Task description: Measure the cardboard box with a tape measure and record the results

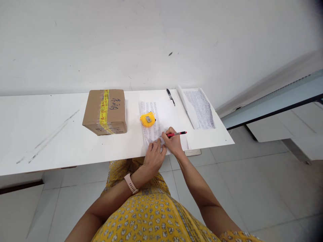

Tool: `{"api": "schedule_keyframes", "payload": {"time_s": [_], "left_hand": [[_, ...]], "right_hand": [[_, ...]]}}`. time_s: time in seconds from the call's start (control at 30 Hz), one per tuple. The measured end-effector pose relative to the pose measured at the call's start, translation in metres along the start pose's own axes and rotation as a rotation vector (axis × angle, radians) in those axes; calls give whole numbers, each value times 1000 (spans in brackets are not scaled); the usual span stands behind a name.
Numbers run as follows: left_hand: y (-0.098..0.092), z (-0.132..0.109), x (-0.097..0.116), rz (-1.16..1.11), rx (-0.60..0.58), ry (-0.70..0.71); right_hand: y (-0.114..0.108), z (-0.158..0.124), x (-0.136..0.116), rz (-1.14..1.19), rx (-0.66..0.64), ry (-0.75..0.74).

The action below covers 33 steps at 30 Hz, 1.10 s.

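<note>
My right hand (172,140) is closed around a red pen (178,134), its tip down on a printed sheet of paper (151,129) near the table's front edge. My left hand (154,155), with a pink watch on the wrist, lies flat on the bottom of the same sheet, fingers stretched out beside the right hand. A yellow tape measure (147,119) rests on the sheet just above both hands.
A taped cardboard box (105,111) with handwriting on top stands left of the paper. A black pen (170,96) lies at the back. A second printed sheet (199,108) lies at the right end of the white table (50,134). A wall stands close behind.
</note>
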<state>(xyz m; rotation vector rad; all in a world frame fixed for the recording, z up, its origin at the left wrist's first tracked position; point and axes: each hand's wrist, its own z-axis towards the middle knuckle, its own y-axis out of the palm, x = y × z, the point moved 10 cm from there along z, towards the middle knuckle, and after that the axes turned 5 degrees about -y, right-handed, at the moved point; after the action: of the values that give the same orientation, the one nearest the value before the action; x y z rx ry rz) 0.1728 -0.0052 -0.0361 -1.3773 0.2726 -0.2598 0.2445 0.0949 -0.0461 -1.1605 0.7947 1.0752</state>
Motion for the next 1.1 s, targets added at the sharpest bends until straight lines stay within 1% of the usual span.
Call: {"api": "schedule_keyframes", "payload": {"time_s": [0.27,0.53,0.67,0.97,1.1], "left_hand": [[4,0,-1,-38,-36,-6],[2,0,1,23,-11,9],[1,0,1,8,-13,7],[3,0,-1,-22,-25,-4],[3,0,0,3,-19,4]], "right_hand": [[-1,0,0,-11,5,4],[-2,1,0,-16,19,-18],[-5,1,-2,-18,46,-16],[-4,1,-2,-11,37,-9],[-6,1,-2,-15,50,-15]]}}
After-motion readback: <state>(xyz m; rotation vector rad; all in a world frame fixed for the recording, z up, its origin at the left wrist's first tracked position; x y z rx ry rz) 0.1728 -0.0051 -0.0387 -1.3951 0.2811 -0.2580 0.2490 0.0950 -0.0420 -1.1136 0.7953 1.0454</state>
